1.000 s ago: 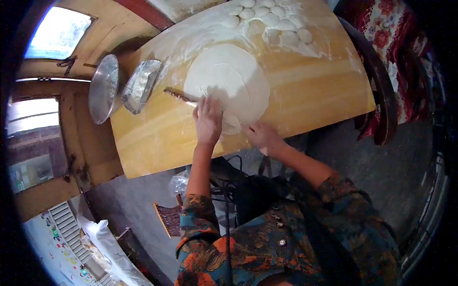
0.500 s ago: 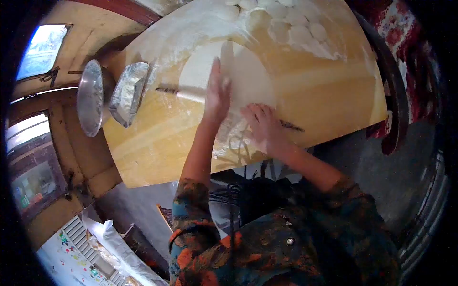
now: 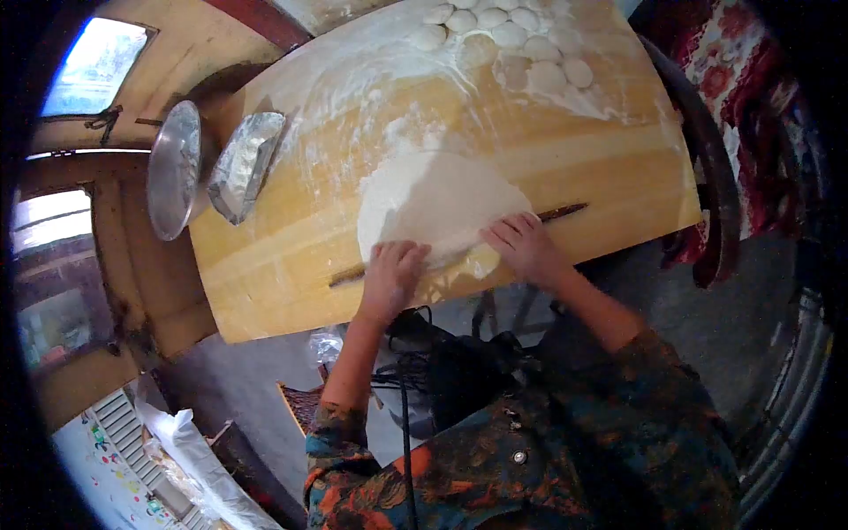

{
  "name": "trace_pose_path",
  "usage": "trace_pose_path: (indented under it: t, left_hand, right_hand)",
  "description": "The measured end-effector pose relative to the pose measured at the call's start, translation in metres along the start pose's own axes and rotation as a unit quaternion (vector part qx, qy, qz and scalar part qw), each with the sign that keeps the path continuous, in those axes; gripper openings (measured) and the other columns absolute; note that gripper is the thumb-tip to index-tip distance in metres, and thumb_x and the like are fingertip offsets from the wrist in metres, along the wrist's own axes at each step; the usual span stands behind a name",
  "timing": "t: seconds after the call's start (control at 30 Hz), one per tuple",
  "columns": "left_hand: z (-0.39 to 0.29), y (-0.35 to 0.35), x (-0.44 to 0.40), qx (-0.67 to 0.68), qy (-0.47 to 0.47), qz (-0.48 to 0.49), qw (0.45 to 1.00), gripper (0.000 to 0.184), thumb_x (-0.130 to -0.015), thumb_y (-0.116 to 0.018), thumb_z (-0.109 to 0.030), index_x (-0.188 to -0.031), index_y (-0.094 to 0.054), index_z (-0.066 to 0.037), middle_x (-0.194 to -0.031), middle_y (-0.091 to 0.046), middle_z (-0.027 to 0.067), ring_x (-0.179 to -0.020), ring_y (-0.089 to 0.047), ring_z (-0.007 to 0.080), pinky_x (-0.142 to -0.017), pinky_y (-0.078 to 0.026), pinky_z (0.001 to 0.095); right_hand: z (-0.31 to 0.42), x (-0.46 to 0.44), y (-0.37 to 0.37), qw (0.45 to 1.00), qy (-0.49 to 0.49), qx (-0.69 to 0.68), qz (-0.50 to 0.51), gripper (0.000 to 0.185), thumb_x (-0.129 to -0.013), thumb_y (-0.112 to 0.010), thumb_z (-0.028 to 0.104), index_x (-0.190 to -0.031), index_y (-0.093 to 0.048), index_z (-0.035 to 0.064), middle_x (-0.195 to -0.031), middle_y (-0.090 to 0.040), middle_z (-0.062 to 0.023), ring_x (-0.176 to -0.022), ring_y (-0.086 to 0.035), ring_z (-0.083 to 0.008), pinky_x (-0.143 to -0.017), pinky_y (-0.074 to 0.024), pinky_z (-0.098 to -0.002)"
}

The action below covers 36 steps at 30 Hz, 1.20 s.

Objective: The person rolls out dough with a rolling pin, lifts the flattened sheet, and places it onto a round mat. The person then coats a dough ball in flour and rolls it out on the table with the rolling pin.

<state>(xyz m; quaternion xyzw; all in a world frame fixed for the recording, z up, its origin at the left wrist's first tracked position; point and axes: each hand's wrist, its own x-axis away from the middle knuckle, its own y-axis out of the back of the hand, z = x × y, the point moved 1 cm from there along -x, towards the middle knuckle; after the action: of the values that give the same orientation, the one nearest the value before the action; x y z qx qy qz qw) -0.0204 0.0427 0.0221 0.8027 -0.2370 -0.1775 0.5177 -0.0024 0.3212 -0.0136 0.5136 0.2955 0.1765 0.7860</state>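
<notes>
A large, flat round of dough (image 3: 433,190) lies on the floured wooden board (image 3: 291,300), towards its near edge. Across the dough's near side runs a rolling pin (image 3: 564,212), its dark tapered ends sticking out on both sides. Dough and my fingers cover its middle, so I cannot tell whether the dough is wrapped around it. My left hand (image 3: 393,276) curls its fingers over the pin near the left end. Near the right end, my right hand (image 3: 526,247) has its fingers bent over the pin and the dough's edge.
Several small dough rounds (image 3: 510,35) sit in flour at the board's far side. A metal bowl (image 3: 174,172) and a foil-like silvery container (image 3: 246,168) stand at the left edge. A patterned red and white cloth (image 3: 738,106) hangs beyond the right edge.
Both hands and the rolling pin have come back towards me, to the dough's near side. My left hand, stretched out flat over the dough before, is now curled. The dough lies nearer the board's edge.
</notes>
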Motion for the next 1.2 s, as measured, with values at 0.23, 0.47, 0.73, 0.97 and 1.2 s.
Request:
trace_pose_path:
  t: [0.23, 0.47, 0.73, 0.97, 1.2]
  left_hand:
    - [-0.008, 0.004, 0.01, -0.024, 0.077, -0.088, 0.993, 0.051, -0.084, -0.057, -0.012, -0.133, -0.049, -0.009, -0.13, -0.05, 0.0164, -0.124, -0.045, 0.0347, -0.102, -0.032, 0.0505]
    - [0.037, -0.011, -0.037, -0.135, 0.194, -0.063, 0.97, 0.062, -0.087, -0.057, -0.03, -0.142, -0.038, -0.008, -0.145, -0.038, 0.0179, -0.138, -0.029, 0.0363, -0.11, -0.021, 0.0553]
    - [0.069, -0.004, -0.064, -0.158, 0.184, -0.056, 0.969, 0.074, -0.085, -0.056, -0.046, -0.145, -0.034, -0.008, -0.151, -0.031, 0.0145, -0.14, -0.026, 0.036, -0.113, -0.015, 0.052]
    - [0.101, 0.003, -0.075, -0.145, 0.158, -0.068, 0.974, 0.06, -0.091, -0.053, -0.031, -0.144, -0.036, -0.009, -0.149, -0.034, 0.0172, -0.139, -0.03, 0.0328, -0.113, -0.017, 0.0525]
    - [0.191, 0.043, -0.128, -0.071, 0.2, -0.143, 0.967, 0.05, -0.097, -0.047, -0.034, -0.139, -0.042, -0.007, -0.124, -0.053, 0.0201, -0.118, -0.047, 0.0375, -0.103, -0.031, 0.0511]
  right_hand:
    - [0.016, -0.039, 0.019, 0.979, -0.179, 0.078, 0.061, 0.07, -0.077, -0.065, 0.035, -0.135, -0.043, 0.0037, -0.137, -0.046, -0.014, -0.128, -0.04, -0.0333, -0.105, -0.0285, -0.0535]
    - [-0.038, -0.084, -0.01, 0.979, -0.161, 0.117, 0.048, 0.069, -0.082, -0.061, 0.036, -0.137, -0.042, -0.0004, -0.14, -0.041, -0.0216, -0.133, -0.034, -0.0374, -0.111, -0.0204, -0.0551]
    - [-0.064, -0.119, -0.001, 0.985, -0.14, 0.062, 0.073, 0.063, -0.079, -0.063, 0.031, -0.133, -0.047, 0.0038, -0.142, -0.039, -0.0181, -0.135, -0.03, -0.0379, -0.111, -0.0207, -0.056]
    - [-0.09, -0.124, -0.017, 0.983, -0.113, 0.131, 0.067, 0.06, -0.077, -0.062, 0.023, -0.133, -0.049, 0.0067, -0.136, -0.046, -0.0177, -0.127, -0.04, -0.0342, -0.106, -0.029, -0.0526]
    - [-0.171, -0.199, 0.019, 0.985, -0.105, 0.133, 0.013, 0.052, -0.084, -0.062, 0.03, -0.129, -0.051, 0.0057, -0.123, -0.055, -0.016, -0.113, -0.05, -0.035, -0.098, -0.0394, -0.049]
